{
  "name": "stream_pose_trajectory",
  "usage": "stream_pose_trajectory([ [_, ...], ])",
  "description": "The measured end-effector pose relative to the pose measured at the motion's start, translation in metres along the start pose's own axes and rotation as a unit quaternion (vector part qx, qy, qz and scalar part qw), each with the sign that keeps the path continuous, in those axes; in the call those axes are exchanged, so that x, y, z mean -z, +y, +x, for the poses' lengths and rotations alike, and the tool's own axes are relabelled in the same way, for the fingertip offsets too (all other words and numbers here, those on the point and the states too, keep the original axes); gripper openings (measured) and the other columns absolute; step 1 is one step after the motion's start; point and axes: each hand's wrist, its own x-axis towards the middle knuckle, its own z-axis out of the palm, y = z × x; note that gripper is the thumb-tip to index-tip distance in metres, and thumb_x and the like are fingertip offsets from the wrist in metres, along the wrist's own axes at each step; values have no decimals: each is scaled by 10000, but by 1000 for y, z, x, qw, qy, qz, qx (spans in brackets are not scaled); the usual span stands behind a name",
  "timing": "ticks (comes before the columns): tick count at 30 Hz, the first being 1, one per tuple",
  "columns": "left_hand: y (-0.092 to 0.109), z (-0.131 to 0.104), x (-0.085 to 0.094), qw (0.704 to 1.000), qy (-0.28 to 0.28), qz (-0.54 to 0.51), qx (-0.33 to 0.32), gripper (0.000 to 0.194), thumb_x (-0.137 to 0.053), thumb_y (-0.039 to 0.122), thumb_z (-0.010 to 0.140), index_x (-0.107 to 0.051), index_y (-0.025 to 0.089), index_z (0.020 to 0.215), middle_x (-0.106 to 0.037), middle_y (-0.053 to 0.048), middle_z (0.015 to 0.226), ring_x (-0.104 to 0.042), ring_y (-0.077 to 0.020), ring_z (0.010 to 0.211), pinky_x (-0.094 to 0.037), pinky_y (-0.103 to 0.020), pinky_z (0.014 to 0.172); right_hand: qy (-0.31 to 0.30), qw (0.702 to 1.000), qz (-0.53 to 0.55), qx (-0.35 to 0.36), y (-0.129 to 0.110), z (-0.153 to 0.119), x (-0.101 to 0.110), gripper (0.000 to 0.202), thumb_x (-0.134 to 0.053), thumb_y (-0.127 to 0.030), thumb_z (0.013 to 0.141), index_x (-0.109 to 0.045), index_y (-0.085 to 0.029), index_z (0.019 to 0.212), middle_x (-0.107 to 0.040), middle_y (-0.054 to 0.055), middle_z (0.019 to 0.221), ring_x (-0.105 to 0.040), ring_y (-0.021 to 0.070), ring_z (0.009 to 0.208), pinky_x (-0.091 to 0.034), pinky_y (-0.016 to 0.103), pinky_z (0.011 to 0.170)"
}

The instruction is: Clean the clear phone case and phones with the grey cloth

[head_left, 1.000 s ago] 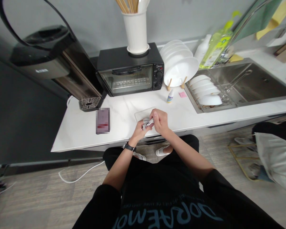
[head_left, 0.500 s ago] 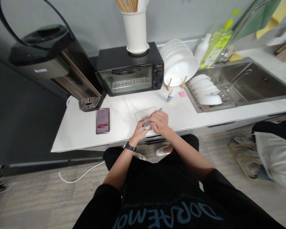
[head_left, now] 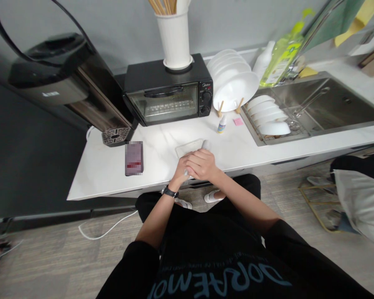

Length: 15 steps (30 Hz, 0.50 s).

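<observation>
Over the front part of the counter my two hands are pressed together round a soft, grey-white lump (head_left: 206, 144) that looks like dough or slime. It bulges out beyond the fingers at the top, and a small bit shows near the left wrist. My right hand (head_left: 202, 163) lies on top with its fingers wrapped over. Beneath it, my left hand (head_left: 181, 168) is closed too, its fingers partly hidden. Just behind the hands, a clear shallow tray (head_left: 183, 148) rests on the counter. A small white dropper bottle (head_left: 221, 124) stands farther back, beside a pink paper note (head_left: 237, 121).
A phone-like item (head_left: 134, 158), blurred, lies left on the white counter (head_left: 102, 182). Behind stand a tall dark drinks machine (head_left: 93, 91) and a black toaster oven (head_left: 168, 104). White plates (head_left: 233, 89), a soap bottle (head_left: 282, 60) and a sink (head_left: 345, 104) with bowls are right.
The hands have closed more tightly together, the right fingers now folded over the left. More of the lump has squeezed out at the top, and less shows between the hands.
</observation>
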Motion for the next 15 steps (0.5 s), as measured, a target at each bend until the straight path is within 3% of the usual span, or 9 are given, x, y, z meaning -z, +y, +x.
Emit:
stream_pose_trajectory([
  [3,1,-4,-1,1000,-16,-10,-12,321,-764,439,848,-613,194,706,-668,-38,791,-662,-216,839,-579,-354,847,13,993,62,-100,11,0,2,564,-289,-422,1143,-652,-229,758,-634,36,669,-516,188,633,-367,388,656],
  [6,3,-7,-2,999,-32,-26,21,323,-720,477,874,-648,178,775,-666,-14,783,-630,-171,727,-549,-304,710,41,951,174,-253,14,1,3,604,-235,-438,1155,-606,-232,725,-615,23,639,-554,172,599,-413,360,652],
  [8,3,-7,-2,998,-38,-35,37,309,-701,468,887,-642,179,795,-655,-1,762,-605,-152,676,-526,-288,667,67,931,200,-296,11,2,4,566,-277,-416,1156,-594,-229,726,-611,17,645,-569,166,602,-421,347,642],
  [11,3,-4,-2,1000,-25,-10,12,292,-710,433,860,-597,195,735,-647,-6,746,-612,-171,710,-549,-315,716,72,958,135,-243,2,4,6,521,-302,-352,1146,-605,-223,742,-619,34,683,-554,182,648,-409,363,657],
  [15,1,-2,0,999,-10,37,-7,241,-747,365,817,-586,216,719,-685,-50,789,-670,-239,879,-588,-374,866,6,999,8,-39,-5,8,7,408,-411,-290,1105,-653,-208,787,-661,45,723,-537,202,709,-367,389,672],
])
